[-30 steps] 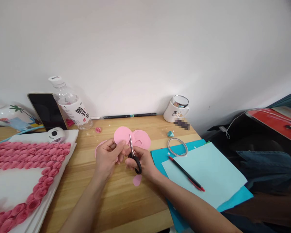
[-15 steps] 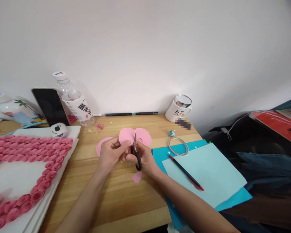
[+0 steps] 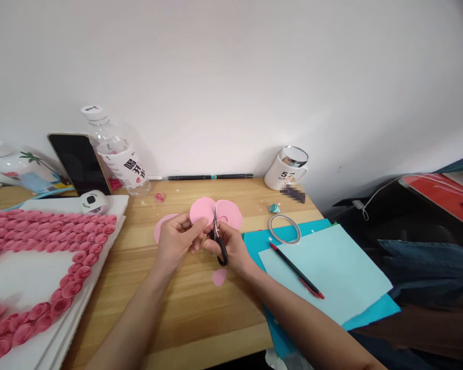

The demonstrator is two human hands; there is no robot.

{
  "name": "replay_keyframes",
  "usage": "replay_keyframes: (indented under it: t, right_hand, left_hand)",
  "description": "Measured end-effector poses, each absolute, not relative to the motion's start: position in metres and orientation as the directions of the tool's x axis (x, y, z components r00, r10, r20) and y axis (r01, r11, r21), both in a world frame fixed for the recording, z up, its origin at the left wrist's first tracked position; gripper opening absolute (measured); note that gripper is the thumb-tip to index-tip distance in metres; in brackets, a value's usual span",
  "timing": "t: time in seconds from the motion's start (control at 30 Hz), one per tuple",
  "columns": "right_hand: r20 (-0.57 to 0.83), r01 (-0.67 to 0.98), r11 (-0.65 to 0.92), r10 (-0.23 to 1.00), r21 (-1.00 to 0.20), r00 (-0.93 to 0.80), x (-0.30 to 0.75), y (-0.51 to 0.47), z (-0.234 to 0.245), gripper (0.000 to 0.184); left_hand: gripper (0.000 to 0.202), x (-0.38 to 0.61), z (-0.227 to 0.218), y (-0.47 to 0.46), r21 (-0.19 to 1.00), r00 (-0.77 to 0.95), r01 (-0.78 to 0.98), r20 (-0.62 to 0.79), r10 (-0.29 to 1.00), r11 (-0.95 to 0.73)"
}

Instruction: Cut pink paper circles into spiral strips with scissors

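Note:
My left hand (image 3: 179,239) pinches a round piece of pink paper (image 3: 202,209) between thumb and fingers. In my right hand (image 3: 231,246) are black-handled scissors (image 3: 223,252), their blades pointing up at the right edge of that piece. Behind the blades lies another pink paper disc (image 3: 230,211) with a curved cut in it. A further pink disc (image 3: 162,227) is partly covered by my left hand. Below the scissors, a small pink scrap (image 3: 219,277) rests on the wooden table (image 3: 200,318).
At left is a white board (image 3: 34,270) bordered with pink paper roses. A bottle (image 3: 119,154) and phone (image 3: 77,162) stand behind it. To the right are a mug (image 3: 285,169), a tape roll (image 3: 284,229), a pen (image 3: 297,271) and blue paper sheets (image 3: 332,277).
The pink piece in my left hand has turned slightly and looks rounder against the blades. The view has shifted a little; both hands stay in nearly the same place.

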State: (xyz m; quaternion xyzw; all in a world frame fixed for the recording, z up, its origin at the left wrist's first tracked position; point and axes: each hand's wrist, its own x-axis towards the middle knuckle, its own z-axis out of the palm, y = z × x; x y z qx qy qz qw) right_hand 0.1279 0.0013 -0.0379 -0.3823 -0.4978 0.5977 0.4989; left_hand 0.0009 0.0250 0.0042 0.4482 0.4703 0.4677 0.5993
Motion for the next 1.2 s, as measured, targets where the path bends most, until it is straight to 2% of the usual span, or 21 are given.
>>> replay_keyframes:
  t: [0.33,0.53,0.8,0.97,1.2]
  right_hand:
    - [-0.029,-0.21,-0.065,0.985,-0.976,-0.17,0.1284,-0.0003,-0.0314,0.045]
    - [-0.046,-0.207,-0.082,0.984,-0.975,-0.175,0.1288,-0.001,-0.0363,0.038]
    - [-0.074,-0.239,-0.115,0.982,-0.964,-0.173,0.126,-0.0025,-0.0388,0.037]
    - [-0.035,-0.25,-0.084,0.98,-0.965,-0.195,0.1233,-0.0025,-0.0354,0.042]
    - [0.095,-0.243,0.053,0.981,-0.968,-0.167,0.1271,0.0016,-0.0313,0.044]
  left_hand:
    - [0.028,-0.0005,0.0064,0.0246,0.982,0.077,-0.122,-0.136,0.988,0.145]
    - [0.03,0.0002,0.0048,0.0247,0.978,0.071,-0.136,-0.148,0.986,0.157]
    - [0.024,0.0003,0.0027,0.0257,0.959,0.102,-0.228,-0.149,0.984,0.169]
    - [0.022,0.0008,0.0017,0.0253,0.973,0.136,-0.173,-0.13,0.982,0.153]
    - [0.028,-0.0004,-0.0005,0.0243,0.983,0.175,-0.1,-0.135,0.975,0.154]
